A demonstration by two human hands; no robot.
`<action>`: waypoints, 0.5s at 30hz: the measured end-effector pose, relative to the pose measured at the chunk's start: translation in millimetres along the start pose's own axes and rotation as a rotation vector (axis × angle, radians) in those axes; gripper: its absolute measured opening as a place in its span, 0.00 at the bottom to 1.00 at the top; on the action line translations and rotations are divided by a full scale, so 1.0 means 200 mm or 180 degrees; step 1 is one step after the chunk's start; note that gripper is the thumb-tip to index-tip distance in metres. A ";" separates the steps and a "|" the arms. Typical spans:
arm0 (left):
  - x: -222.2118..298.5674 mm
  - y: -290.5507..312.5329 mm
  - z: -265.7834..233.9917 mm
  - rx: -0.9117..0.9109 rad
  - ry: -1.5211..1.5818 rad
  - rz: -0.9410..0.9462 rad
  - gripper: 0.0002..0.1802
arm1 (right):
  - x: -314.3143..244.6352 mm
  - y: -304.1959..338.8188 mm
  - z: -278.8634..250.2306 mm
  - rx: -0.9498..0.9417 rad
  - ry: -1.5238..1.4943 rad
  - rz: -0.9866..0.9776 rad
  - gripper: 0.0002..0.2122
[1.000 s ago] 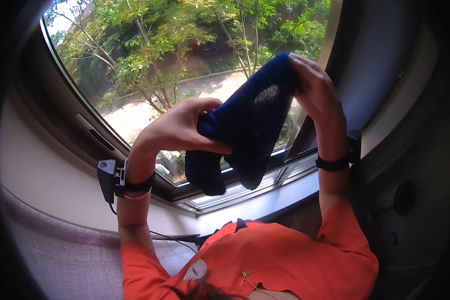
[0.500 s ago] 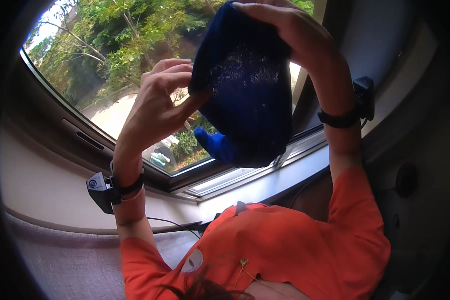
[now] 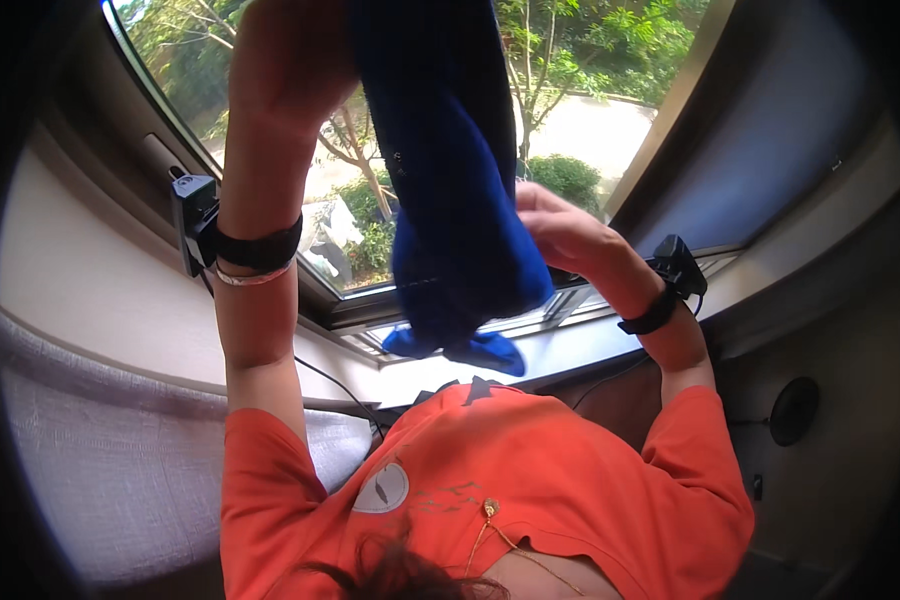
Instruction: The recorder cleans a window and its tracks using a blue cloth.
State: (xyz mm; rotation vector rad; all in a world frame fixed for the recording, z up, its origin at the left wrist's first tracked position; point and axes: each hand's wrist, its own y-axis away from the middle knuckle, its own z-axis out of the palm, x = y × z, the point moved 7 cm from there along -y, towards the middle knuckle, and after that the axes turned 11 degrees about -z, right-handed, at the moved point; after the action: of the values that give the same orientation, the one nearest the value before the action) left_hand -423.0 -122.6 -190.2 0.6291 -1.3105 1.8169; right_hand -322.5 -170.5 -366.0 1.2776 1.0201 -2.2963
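Note:
A long, dark-blue cloth (image 3: 455,200) hangs twisted in front of the window, its lower end bunched with small loose corners. My left hand (image 3: 295,65) is raised at the top edge of the view, closed on the upper part of the cloth; its fingers are partly hidden by the cloth and the frame edge. Lower down, my right hand (image 3: 570,232) is beside the cloth's right edge, fingers loosely stretched and a little blurred. Whether its fingertips touch the fabric is hard to see. A black strap with a small device sits on each wrist.
An opened window with a dark frame (image 3: 345,312) stands ahead, with trees (image 3: 610,50) and pale ground outside. Below it runs a light sill (image 3: 570,345). A grey textured fabric surface (image 3: 110,440) lies at the left, and thin cables trail near both arms.
The cloth has gone from spread wide to a narrow, hanging twist. My left hand has moved up to its top; my right hand has let go of the top and come down beside it.

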 end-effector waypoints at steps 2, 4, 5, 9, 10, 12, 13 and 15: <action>0.01 0.04 -0.04 0.0140 0.0172 -0.0070 0.20 | -0.08 0.02 -0.09 0.0102 -0.0433 -0.0482 0.18; 0.12 0.15 -0.12 -0.0291 -0.0204 0.0082 0.20 | -0.11 0.04 -0.18 0.0259 -0.0885 -0.0307 0.21; 0.12 0.14 -0.12 -0.0362 -0.0136 0.0047 0.20 | -0.12 0.08 -0.26 0.0169 -0.0986 -0.0160 0.22; 0.26 0.20 -0.15 -0.0086 -0.0125 -0.0181 0.24 | 0.04 0.16 -0.21 0.0877 0.0495 0.0895 0.20; 0.25 0.22 -0.15 0.0008 -0.0103 -0.0182 0.24 | 0.01 0.13 -0.13 0.0502 0.0445 0.0609 0.22; 0.01 0.16 -0.30 0.0024 0.0262 -0.0289 0.24 | -0.13 0.13 -0.14 0.0547 0.0388 0.0140 0.25; -0.09 0.22 -0.30 0.0120 0.0419 -0.0308 0.24 | -0.20 0.08 -0.08 0.0337 0.0259 -0.0292 0.28; -0.45 0.33 -0.36 0.0104 0.0883 -0.0579 0.23 | -0.32 0.04 -0.15 0.0359 0.0689 -0.0859 0.33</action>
State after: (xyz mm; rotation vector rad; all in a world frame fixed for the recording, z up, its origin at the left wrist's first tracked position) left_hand -422.9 -93.9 -320.5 0.4766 -1.0082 1.7093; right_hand -264.5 -157.3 -326.1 1.5450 1.2153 -2.4848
